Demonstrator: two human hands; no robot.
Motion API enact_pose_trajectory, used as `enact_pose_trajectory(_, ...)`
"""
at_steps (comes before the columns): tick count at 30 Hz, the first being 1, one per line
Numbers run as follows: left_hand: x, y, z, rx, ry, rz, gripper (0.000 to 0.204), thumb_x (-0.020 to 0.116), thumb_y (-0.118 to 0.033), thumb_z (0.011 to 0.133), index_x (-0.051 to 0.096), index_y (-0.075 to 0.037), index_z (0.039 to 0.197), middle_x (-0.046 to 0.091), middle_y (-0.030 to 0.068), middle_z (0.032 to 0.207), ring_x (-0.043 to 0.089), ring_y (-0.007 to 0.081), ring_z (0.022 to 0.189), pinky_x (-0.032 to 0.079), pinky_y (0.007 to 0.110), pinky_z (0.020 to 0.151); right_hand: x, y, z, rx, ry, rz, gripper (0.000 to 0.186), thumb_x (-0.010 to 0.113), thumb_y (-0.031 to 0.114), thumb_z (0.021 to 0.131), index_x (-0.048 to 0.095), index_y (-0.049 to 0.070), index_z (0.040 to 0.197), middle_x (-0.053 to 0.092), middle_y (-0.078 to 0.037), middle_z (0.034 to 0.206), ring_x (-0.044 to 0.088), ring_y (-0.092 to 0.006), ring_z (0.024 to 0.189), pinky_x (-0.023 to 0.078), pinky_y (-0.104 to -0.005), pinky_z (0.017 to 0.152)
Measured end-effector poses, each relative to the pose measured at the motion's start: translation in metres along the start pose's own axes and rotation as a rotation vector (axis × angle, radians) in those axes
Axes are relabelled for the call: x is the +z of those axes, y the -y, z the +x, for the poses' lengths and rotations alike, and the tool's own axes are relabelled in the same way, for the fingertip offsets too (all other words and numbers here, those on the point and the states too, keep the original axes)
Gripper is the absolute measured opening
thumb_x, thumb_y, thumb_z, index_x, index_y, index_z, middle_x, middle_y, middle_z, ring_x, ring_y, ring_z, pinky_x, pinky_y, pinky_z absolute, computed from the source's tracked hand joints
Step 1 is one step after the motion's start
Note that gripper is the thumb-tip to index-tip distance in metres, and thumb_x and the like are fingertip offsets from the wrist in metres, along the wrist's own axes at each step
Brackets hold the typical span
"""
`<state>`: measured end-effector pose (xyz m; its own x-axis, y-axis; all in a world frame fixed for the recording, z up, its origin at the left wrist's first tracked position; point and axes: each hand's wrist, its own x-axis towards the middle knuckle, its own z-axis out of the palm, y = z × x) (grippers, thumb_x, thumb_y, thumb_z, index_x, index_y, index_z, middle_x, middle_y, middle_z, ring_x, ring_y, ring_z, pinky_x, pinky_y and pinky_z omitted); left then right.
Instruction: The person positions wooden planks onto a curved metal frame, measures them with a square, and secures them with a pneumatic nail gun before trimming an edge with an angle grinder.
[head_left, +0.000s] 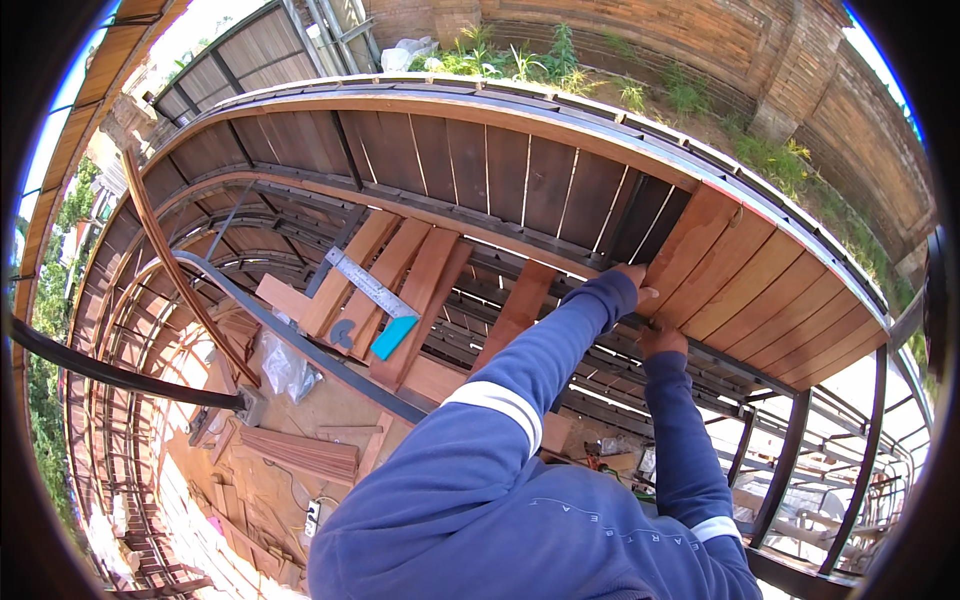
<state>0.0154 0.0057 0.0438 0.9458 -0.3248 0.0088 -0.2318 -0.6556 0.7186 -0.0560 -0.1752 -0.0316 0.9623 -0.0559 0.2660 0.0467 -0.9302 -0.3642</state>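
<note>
Reddish-brown boards lie side by side on the curved frame at the right. My left hand [632, 281] is at the left edge of the end board [694, 238], fingers bent against it. Just below, my right hand [662, 341] is closed around that board's lower end; its fingertips are partly hidden. Both sleeves are dark blue with a white band. Left of my arms, a metal carpenter's square [365, 281] with a turquoise handle [394, 338] rests across several loose boards [431, 290]. Beside it is a small grey curved piece [342, 333].
Dark metal rails [330, 353] curve past my left side, and a dark post [125, 370] crosses there. Stacked strips [300, 452] and a clear plastic bag [287, 368] lie lower down. Beyond the frame are plants [560, 62] and a brick wall [690, 40]. Open metal framing [785, 465] stands at the right.
</note>
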Motion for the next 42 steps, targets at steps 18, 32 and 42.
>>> enact_pose_trajectory(18, 0.008, 0.007, 0.009, 0.038, -0.002, -0.044, 0.048, 0.072, -0.041, 0.085, 0.065, -0.004, 0.114, 0.071, 0.0217, 0.104, 0.066, 0.0385, 0.102, 0.053, 0.045, 0.089, -0.128, 0.061, -0.276, 0.166, 0.148, 0.302, 0.017, 0.071, 0.018, 0.082, 0.065, 0.004, 0.09, 0.063, -0.011, 0.074, 0.064, -0.0298, 0.068, 0.051, -0.0404, 0.064)
enact_pose_trajectory(32, 0.006, 0.014, 0.018, 0.043, -0.03, -0.054, 0.046, 0.082, -0.036, 0.077, 0.069, 0.003, 0.096, 0.072, 0.016, 0.087, 0.07, 0.0268, 0.079, 0.054, 0.037, 0.073, -0.097, 0.072, -0.279, 0.208, -0.218, 0.077, 0.023, 0.07, 0.019, 0.081, 0.055, 0.007, 0.069, 0.053, -0.01, 0.067, 0.057, -0.0287, 0.065, 0.048, -0.0395, 0.059)
enact_pose_trajectory(42, 0.023, 0.023, 0.022, 0.122, -0.056, -0.026, 0.039, 0.079, -0.029, 0.084, 0.067, 0.005, 0.097, 0.072, 0.016, 0.087, 0.07, 0.024, 0.079, 0.053, 0.035, 0.075, -0.099, 0.067, -0.279, 0.238, -0.201, 0.038, 0.023, 0.072, 0.021, 0.076, 0.056, 0.007, 0.068, 0.053, -0.008, 0.067, 0.056, -0.0259, 0.063, 0.048, -0.0379, 0.058)
